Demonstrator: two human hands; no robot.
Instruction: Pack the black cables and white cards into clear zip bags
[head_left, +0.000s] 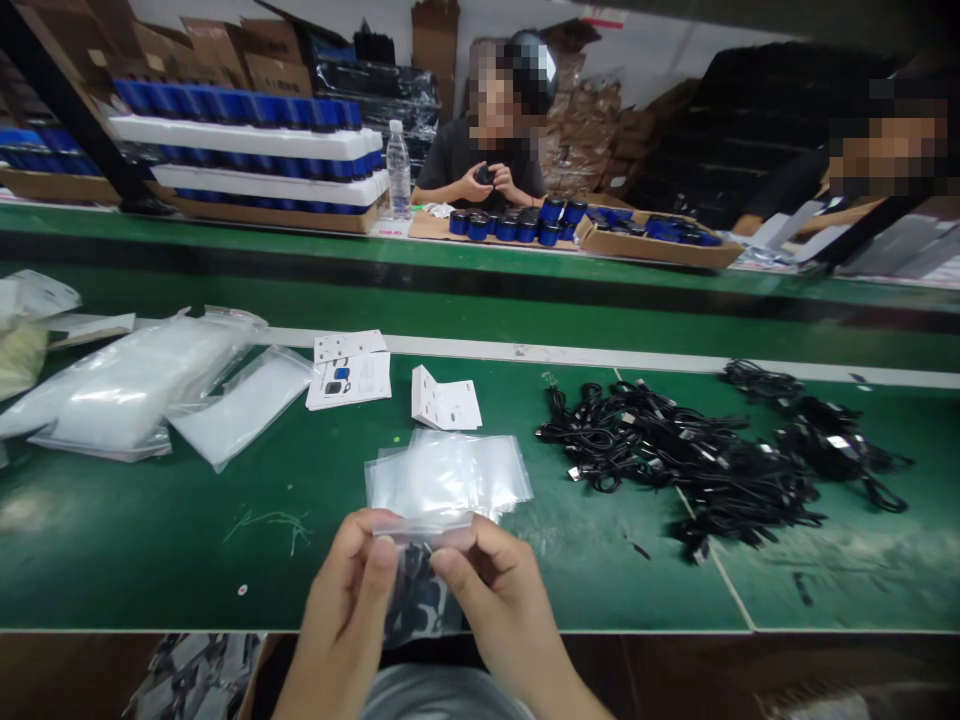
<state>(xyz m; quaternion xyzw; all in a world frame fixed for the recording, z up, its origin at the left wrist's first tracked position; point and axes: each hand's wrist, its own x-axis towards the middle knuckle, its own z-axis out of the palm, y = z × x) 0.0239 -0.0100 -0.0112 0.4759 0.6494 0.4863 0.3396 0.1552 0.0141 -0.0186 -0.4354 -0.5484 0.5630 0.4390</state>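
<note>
The left hand (352, 580) and the right hand (501, 585) pinch the top edge of a small bag (420, 595) w/ dark contents — prob. to keep its strip straight betw. them. It is above the near edge of the counter (187, 550). Just beyond lie flat bags (450, 470), overlapping, prob. for easy pick-up; then leaflets (364, 378). Black cables (712, 465) are heaped at right — maybe to stay apart from the paper.

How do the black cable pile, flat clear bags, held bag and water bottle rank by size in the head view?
1. Black cable pile, clearly largest
2. Flat clear bags and held bag: order unsure, as held bag is nearer and partly covered
3. Water bottle, smallest
</note>
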